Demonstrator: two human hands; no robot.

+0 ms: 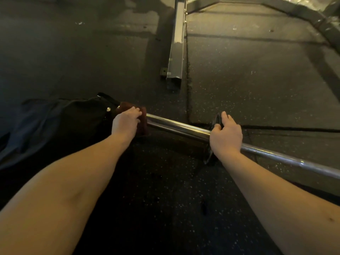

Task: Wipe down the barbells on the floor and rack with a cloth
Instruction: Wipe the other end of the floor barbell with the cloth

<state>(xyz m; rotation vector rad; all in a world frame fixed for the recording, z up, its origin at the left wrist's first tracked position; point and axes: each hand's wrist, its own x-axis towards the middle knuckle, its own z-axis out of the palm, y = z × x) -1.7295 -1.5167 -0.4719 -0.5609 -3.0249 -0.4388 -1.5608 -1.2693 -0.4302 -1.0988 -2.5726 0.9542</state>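
A chrome barbell (176, 127) lies across the dark rubber floor, its thick sleeve pointing left and its thinner shaft (287, 159) running off to the right. My left hand (126, 122) grips a dark red-brown cloth (143, 120) wrapped round the outer end of the sleeve. My right hand (226, 135) holds the bar at its dark collar (215, 124), fingers curled over the collar's rim. Both forearms reach in from the bottom of the view.
A steel rack base beam (176, 52) lies on the floor straight ahead, ending just beyond the bar. Another angled frame member (301, 13) crosses the top right. A dark bag or garment (60, 122) lies left of the sleeve end. Floor mat seams run under the bar.
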